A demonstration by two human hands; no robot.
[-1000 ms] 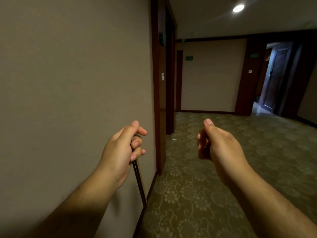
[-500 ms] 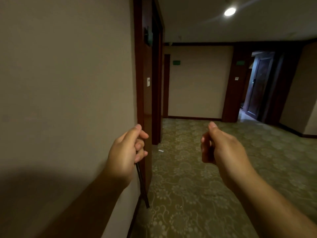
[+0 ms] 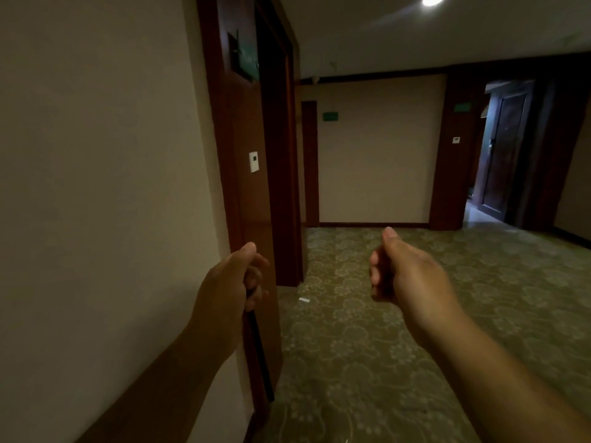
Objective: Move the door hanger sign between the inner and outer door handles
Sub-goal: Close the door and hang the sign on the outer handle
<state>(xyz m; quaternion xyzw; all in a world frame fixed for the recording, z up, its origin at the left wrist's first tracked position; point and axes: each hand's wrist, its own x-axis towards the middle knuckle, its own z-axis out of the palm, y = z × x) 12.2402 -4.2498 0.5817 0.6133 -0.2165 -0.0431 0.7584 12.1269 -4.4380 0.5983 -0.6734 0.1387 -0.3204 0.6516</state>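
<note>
The wooden door frame (image 3: 246, 187) on the left now stands much nearer than half a second ago, level with the left hand (image 3: 228, 282). That hand stays clenched on the top of the door hanger sign (image 3: 259, 353), which hangs edge-on below it. The right hand (image 3: 406, 276) is loosely fisted, thumb forward, holding nothing, above the patterned carpet (image 3: 367, 362).
</note>
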